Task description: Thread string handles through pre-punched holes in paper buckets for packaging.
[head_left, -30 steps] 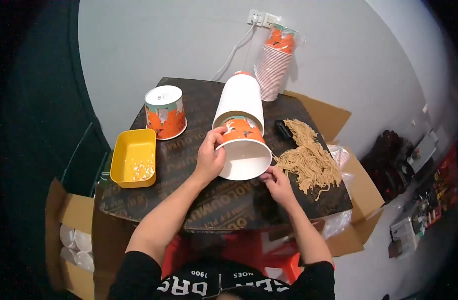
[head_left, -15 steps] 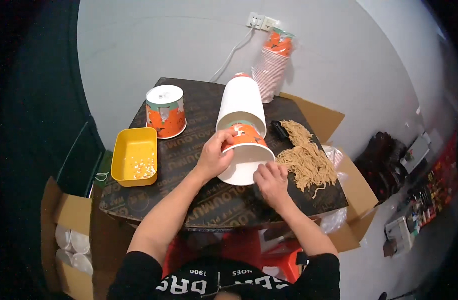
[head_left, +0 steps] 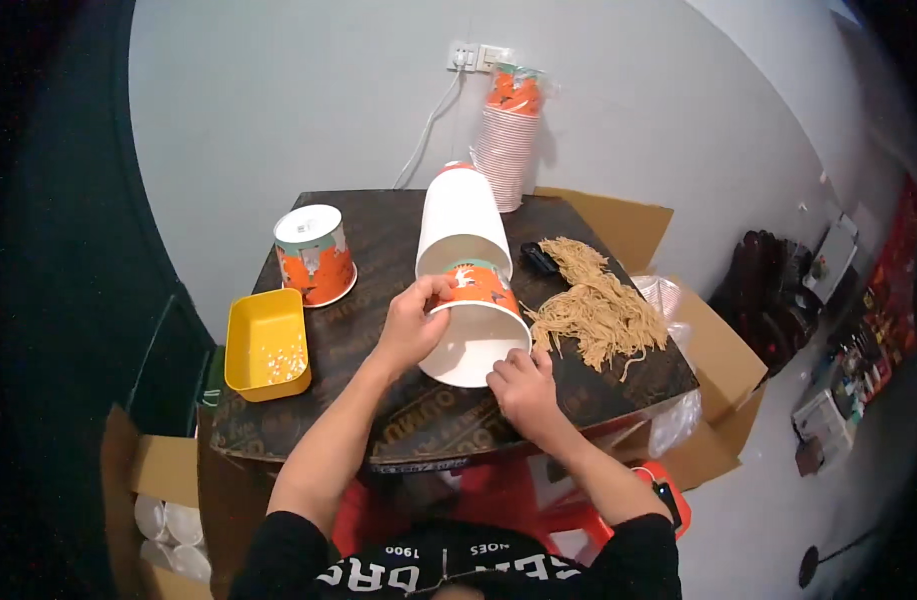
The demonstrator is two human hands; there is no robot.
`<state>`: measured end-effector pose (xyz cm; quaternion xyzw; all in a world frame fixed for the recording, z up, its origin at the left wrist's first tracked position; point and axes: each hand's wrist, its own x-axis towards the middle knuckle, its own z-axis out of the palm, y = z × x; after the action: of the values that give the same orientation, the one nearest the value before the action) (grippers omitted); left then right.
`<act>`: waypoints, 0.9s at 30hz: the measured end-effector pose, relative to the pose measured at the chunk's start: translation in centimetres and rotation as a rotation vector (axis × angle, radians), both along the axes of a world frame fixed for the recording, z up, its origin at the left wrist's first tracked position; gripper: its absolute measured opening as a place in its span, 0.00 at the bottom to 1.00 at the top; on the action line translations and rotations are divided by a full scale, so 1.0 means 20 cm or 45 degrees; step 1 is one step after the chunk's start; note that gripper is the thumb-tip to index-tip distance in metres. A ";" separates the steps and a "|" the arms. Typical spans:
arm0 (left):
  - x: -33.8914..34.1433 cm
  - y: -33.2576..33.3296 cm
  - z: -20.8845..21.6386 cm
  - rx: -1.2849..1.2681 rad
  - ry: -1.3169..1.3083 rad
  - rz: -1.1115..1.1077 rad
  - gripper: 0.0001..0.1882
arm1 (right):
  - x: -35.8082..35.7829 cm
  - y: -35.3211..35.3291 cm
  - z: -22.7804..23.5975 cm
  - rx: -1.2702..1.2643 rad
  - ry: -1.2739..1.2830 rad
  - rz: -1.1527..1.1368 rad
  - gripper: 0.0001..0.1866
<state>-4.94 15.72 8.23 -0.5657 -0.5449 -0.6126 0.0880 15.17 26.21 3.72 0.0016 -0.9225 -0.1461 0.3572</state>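
1. Free lane on surface [head_left: 379, 225] btwn upright tub [head_left: 314, 268] & lying white cylinder [head_left: 463, 208], running fwd btwn yellow bin [head_left: 269, 382] & L grip [head_left: 414, 322].
2. Ctr blocked: L grip & R grip [head_left: 526, 390] at printed tub [head_left: 479, 291], cylinder right behind.
3. R: tan strands [head_left: 604, 322] + black obj. [head_left: 539, 259], tight gap only.
4. Back: wrapped cup stack [head_left: 504, 152] in way.

Diffuse, fairly bright light falls on the left hand [head_left: 416, 322] and right hand [head_left: 525, 388], both reasonably sharp. Just beyond the grip, the mouth of the tube [head_left: 461, 205] is shaded; farther, a faint shadow marks the wall [head_left: 299, 110] beside the stack [head_left: 504, 155]. Far right of the grip, clutter [head_left: 849, 395] looks soft; far left sinks near-black, and outer lines curve.
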 end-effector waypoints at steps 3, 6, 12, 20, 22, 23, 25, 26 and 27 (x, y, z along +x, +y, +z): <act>0.09 -0.05 0.06 -0.107 -0.133 -0.130 0.15 | 0.02 -0.03 -0.05 -0.060 0.047 -0.132 0.07; 0.13 -0.07 0.09 -0.105 0.075 -0.084 0.12 | 0.03 -0.03 -0.03 -0.230 -0.044 -0.052 0.12; 0.19 -0.15 0.17 -0.341 0.463 0.255 0.10 | 0.09 -0.19 -0.02 -0.180 -0.147 -0.048 0.14; 0.45 -0.24 0.34 -0.112 0.422 0.258 0.10 | 0.05 -0.34 -0.06 -0.601 0.131 0.151 0.11; 0.46 -0.30 0.31 -0.036 0.299 0.292 0.10 | 0.06 -0.35 -0.05 -0.863 0.295 0.213 0.05; 0.46 -0.34 0.29 -0.030 0.270 0.293 0.10 | 0.06 -0.35 -0.04 -1.026 0.363 0.271 0.02; 0.49 -0.39 0.24 -0.020 0.216 0.282 0.10 | 0.08 -0.38 -0.03 -1.209 0.405 0.235 0.08; 0.50 -0.41 0.21 -0.056 0.198 0.258 0.10 | 0.10 -0.39 -0.02 -1.381 0.390 0.243 0.08; 0.51 -0.43 0.17 -0.091 0.178 0.235 0.10 | 0.11 -0.41 -0.01 -1.554 0.372 0.248 0.08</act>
<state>5.32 7.11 11.71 -0.5574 -0.6087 -0.5410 0.1614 17.34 18.08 3.54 -0.1384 -0.7771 0.4405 0.4277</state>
